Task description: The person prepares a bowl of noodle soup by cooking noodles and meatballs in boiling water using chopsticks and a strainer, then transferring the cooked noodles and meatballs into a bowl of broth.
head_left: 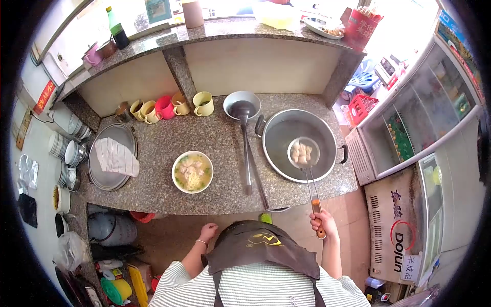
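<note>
My right hand (323, 224) is wrapped round the wooden handle of a wire strainer (315, 204). The strainer's round basket is over the big two-handled pot (268, 148) of cloudy liquid, and several pale pieces like wontons (302, 153) lie in it. Whether the basket touches the liquid I cannot tell. My left hand (208, 232) hangs by my body below the counter's front edge, fingers curled, with nothing seen in it. On the counter to the left of the pot stands a white bowl (193, 172) of noodle soup with meat pieces and green bits.
Left of the pot, a ladle (246, 153) rests in a grey bowl (233, 95). Several cups, including a yellow mug (203, 104), line the back wall. A cloth (116, 156) covers part of a round lid (97, 171). A glass-door fridge (424, 102) stands right.
</note>
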A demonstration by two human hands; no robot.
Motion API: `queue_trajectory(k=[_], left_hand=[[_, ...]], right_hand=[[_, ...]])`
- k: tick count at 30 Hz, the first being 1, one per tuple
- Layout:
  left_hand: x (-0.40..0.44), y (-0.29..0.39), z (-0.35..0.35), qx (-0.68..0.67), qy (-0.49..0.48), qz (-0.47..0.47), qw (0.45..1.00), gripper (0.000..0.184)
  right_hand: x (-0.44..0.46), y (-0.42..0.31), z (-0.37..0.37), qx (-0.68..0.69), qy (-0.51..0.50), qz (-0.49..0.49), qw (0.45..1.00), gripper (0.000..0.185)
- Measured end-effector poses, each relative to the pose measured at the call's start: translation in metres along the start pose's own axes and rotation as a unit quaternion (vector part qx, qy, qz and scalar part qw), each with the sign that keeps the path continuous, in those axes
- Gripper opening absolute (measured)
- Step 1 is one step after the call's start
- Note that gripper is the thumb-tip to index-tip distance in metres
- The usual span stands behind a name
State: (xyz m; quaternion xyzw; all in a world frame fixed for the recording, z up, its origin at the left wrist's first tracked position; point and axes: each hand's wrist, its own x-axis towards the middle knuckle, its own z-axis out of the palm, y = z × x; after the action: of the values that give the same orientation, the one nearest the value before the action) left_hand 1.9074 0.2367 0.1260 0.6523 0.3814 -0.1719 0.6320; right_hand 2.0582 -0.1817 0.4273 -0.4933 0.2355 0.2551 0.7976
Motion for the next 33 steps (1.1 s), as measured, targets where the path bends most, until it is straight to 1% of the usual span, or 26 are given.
queue_trajectory(k=[1, 2, 3, 4, 6, 8, 10, 12, 13, 15, 16, 17, 18, 19, 20, 22, 24, 25, 26, 28, 30, 31, 32, 33], left_hand=[[0.020, -0.013, -0.004, 0.031, -0.028, 0.003, 0.999, 0.027], [0.009, 0.004, -0.003, 0.031, -0.029, 0.004, 0.999, 0.027], [-0.001, 0.022, 0.003, 0.040, -0.060, 0.001, 0.997, 0.025], [-0.019, 0.053, 0.011, 0.048, -0.092, -0.004, 0.995, 0.023], [-0.043, 0.107, 0.028, 0.034, -0.185, 0.061, 0.980, 0.021], [-0.050, 0.156, 0.053, -0.007, -0.194, 0.114, 0.974, 0.021], [-0.026, 0.188, 0.084, 0.028, -0.067, 0.273, 0.959, 0.028], [0.005, 0.215, 0.112, 0.106, 0.071, 0.375, 0.918, 0.045], [0.023, 0.221, 0.124, 0.105, 0.069, 0.380, 0.916, 0.045], [0.049, 0.232, 0.144, 0.183, 0.148, 0.364, 0.901, 0.051], [0.045, 0.244, 0.145, 0.182, 0.147, 0.373, 0.898, 0.051], [0.035, 0.257, 0.146, 0.209, 0.139, 0.318, 0.914, 0.047], [0.028, 0.268, 0.150, 0.236, 0.130, 0.262, 0.927, 0.042], [0.039, 0.260, 0.157, 0.190, 0.153, 0.275, 0.930, 0.035], [0.047, 0.256, 0.160, 0.189, 0.152, 0.283, 0.928, 0.035], [0.057, 0.251, 0.160, 0.134, 0.263, 0.303, 0.906, 0.032], [0.034, 0.261, 0.158, 0.150, 0.279, 0.297, 0.901, 0.033], [0.034, 0.256, 0.158, 0.167, 0.288, 0.306, 0.892, 0.034], [0.026, 0.253, 0.157, 0.168, 0.293, 0.307, 0.890, 0.034], [0.006, 0.248, 0.160, 0.140, 0.316, 0.344, 0.873, 0.034], [-0.018, 0.243, 0.162, 0.127, 0.291, 0.389, 0.865, 0.033], [-0.019, 0.233, 0.160, 0.146, 0.251, 0.371, 0.882, 0.026], [-0.040, 0.242, 0.168, 0.151, 0.254, 0.367, 0.882, 0.026], [-0.066, 0.249, 0.174, 0.027, 0.147, 0.292, 0.945, 0.022]], right_hand=[[-0.007, 0.002, 0.009, -0.008, 0.008, -0.004, 1.000, 0.013], [-0.009, 0.004, 0.014, -0.016, 0.017, -0.007, 1.000, 0.014], [-0.007, 0.010, 0.004, -0.014, -0.004, -0.007, 1.000, 0.014], [-0.001, 0.013, -0.003, -0.017, -0.001, -0.007, 1.000, 0.014], [0.003, 0.023, -0.014, 0.003, -0.008, -0.006, 1.000, 0.012], [0.001, 0.018, -0.001, -0.015, 0.003, -0.014, 1.000, 0.013], [-0.004, 0.015, 0.019, -0.026, 0.036, -0.020, 0.999, 0.012], [0.000, 0.017, 0.016, -0.021, 0.028, -0.031, 0.999, 0.012], [0.001, 0.017, 0.015, -0.007, 0.026, -0.028, 0.999, 0.013], [-0.001, 0.017, 0.015, 0.008, 0.026, -0.032, 0.999, 0.014], [-0.001, 0.017, 0.019, -0.026, 0.033, -0.031, 0.999, 0.014], [-0.001, 0.016, 0.021, -0.060, 0.040, -0.030, 0.997, 0.015], [-0.002, 0.015, 0.020, -0.058, 0.039, -0.039, 0.997, 0.015], [-0.004, 0.013, 0.015, -0.049, 0.029, -0.032, 0.998, 0.017], [-0.004, 0.011, 0.008, -0.040, 0.018, -0.024, 0.999, 0.019], [0.000, 0.007, -0.007, -0.049, 0.018, -0.018, 0.998, 0.023], [0.005, -0.001, -0.019, -0.098, 0.001, -0.013, 0.995, 0.020], [0.002, -0.011, -0.019, -0.088, -0.002, 0.011, 0.996, 0.021], [0.005, -0.017, -0.028, -0.087, -0.008, 0.011, 0.996, 0.021], [0.013, -0.027, -0.050, -0.073, -0.037, 0.025, 0.996, 0.021], [0.026, -0.038, -0.074, -0.092, -0.043, 0.030, 0.994, 0.023], [0.033, -0.048, -0.081, -0.105, -0.045, 0.036, 0.993, 0.024], [0.038, -0.060, -0.083, -0.117, -0.047, 0.041, 0.991, 0.024], [0.036, -0.072, -0.083, -0.124, -0.058, 0.051, 0.989, 0.026]])
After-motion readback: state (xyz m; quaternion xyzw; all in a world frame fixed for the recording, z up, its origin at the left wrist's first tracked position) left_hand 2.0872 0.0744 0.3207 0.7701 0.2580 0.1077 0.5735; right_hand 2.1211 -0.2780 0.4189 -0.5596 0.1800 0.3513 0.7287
